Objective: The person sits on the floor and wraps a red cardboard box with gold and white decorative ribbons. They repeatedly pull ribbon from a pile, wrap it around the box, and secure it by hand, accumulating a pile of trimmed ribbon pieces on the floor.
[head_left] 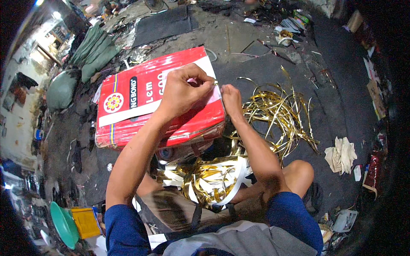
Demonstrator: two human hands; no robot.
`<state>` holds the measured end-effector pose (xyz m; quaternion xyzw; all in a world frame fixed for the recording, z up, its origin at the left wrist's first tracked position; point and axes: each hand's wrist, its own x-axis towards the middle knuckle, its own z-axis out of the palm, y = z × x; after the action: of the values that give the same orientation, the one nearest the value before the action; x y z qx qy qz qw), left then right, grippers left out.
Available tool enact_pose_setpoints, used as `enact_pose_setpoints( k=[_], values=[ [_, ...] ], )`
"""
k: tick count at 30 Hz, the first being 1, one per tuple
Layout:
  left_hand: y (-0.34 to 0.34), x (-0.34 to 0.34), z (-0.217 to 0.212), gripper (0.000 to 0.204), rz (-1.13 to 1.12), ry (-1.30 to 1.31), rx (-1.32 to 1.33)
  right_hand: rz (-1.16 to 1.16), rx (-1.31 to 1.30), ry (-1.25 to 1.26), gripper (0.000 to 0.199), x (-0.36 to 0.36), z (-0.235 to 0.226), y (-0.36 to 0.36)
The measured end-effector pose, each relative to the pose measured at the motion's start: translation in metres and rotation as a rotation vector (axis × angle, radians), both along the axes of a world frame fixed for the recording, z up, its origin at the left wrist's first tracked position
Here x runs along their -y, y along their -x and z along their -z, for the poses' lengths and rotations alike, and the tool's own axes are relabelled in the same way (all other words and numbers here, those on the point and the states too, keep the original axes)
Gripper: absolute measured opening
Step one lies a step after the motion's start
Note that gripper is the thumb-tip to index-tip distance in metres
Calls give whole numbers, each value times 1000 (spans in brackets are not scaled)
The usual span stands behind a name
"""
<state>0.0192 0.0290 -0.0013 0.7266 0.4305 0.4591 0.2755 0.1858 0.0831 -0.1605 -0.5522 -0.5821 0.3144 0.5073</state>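
Note:
A red printed cardboard box (179, 133) lies in front of my legs, with a long white strip (143, 110) across its top. Above the box's right end, my left hand (185, 87) has thumb and forefinger pinched together. Just right of that pinch, by the box's right edge, my right hand (232, 99) is closed with its fingers curled in. A tiny gold-coloured bit shows between the two hands; whatever each holds is too small to name. Loose shiny gold strips (277, 113) lie heaped right of the box. More gold and white strips (213, 179) rest in my lap.
A crumpled cream cloth (341, 155) lies on the dark floor at the right. Stuffed green sacks (64, 90) sit at the left. A green basin (64, 224) stands at lower left beside a yellow item (85, 222). Scraps are scattered around the far floor.

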Motion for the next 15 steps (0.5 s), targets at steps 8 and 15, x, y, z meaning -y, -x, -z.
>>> enact_pose_setpoints(
  k=[8, 15],
  values=[
    [-1, -3, -9, 6, -33, -22, -45, 100, 314, -41, 25, 3, 133, -21],
    [7, -5, -4, 3, 7, -6, 19, 112, 130, 537, 29, 25, 200, -32]
  ],
)
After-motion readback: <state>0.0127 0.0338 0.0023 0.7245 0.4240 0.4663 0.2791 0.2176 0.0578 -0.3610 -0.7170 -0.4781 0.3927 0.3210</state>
